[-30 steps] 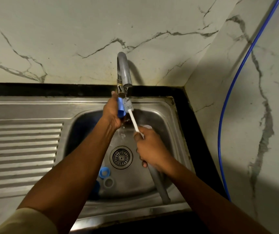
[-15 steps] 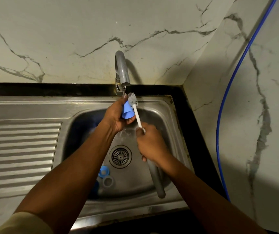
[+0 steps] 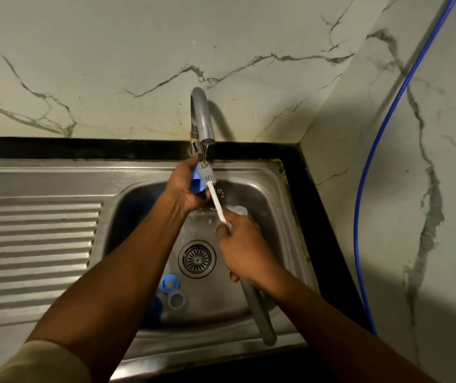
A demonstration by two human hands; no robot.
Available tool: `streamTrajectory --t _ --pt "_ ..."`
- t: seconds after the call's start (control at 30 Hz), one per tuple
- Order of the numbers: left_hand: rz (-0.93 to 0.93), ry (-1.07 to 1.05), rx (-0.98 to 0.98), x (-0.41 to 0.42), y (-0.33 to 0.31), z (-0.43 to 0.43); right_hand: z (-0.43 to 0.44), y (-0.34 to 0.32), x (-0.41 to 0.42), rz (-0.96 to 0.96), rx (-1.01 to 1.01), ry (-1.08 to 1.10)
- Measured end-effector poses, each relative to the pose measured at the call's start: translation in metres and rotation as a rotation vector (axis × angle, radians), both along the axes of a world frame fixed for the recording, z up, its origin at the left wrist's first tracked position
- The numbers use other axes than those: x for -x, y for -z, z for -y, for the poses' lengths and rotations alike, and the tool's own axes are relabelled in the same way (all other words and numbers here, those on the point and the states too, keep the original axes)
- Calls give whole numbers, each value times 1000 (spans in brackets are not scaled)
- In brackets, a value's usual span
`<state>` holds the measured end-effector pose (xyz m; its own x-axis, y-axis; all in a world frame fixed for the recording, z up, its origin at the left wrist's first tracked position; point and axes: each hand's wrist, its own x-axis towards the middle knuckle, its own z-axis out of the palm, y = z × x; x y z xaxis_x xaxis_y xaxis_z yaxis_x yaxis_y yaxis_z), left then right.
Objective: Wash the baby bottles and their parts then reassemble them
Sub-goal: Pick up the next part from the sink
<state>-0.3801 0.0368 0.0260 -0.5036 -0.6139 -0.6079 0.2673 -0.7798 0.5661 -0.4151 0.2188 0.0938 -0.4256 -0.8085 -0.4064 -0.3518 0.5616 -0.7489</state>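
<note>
Grip of the left hand [image 3: 186,186] is clenched round a blue bottle cap [image 3: 195,184] just under the running tap [image 3: 203,117]. The right hand [image 3: 244,252] grasps the bottle brush [image 3: 207,174], bristles against the cap. Risk: wet plastic may slip into the sink [image 3: 276,205]; forceful scrubbing may spray water onto the bench.

Veined marble walls [image 3: 110,51], dimly lit. Black counter [image 3: 55,147] framing a steel sink [image 3: 55,175]. Blue hose [image 3: 355,225] down right wall.

Dim, warm-tinted light; heavy shadows, wide-angle bending at edges, slight blur.
</note>
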Motion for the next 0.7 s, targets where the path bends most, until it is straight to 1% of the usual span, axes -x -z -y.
streamTrajectory --t 0.07,0.1,0.13,0.2,0.3,0.33,0.4,0.47,0.53,0.63,0.7 --pt "51 36 20 -2 3 0 -1 -1 0 -2 -3 4" --pt "69 50 26 1 3 -3 6 1 5 9 18 47" --pt "84 48 28 4 5 -7 12 1 10 28 38 91" --pt "86 11 6 8 4 -10 17 0 13 55 40 112" --pt "39 -96 -53 1 6 3 2 -2 0 30 -16 14" --pt "44 -91 -44 0 8 4 -1 -3 -4 26 -18 6" --pt "35 -6 -9 3 5 -2 9 1 1 46 12 84" --pt "-3 46 12 8 2 -10 19 1 7 109 41 154" --pt "-37 3 2 5 -1 -8 13 -3 4 106 25 106" --pt "-109 -56 -68 -3 3 0 -3 -8 -3 69 -3 19" --pt "-103 -35 -66 0 3 -7 9 -1 9 71 14 97"
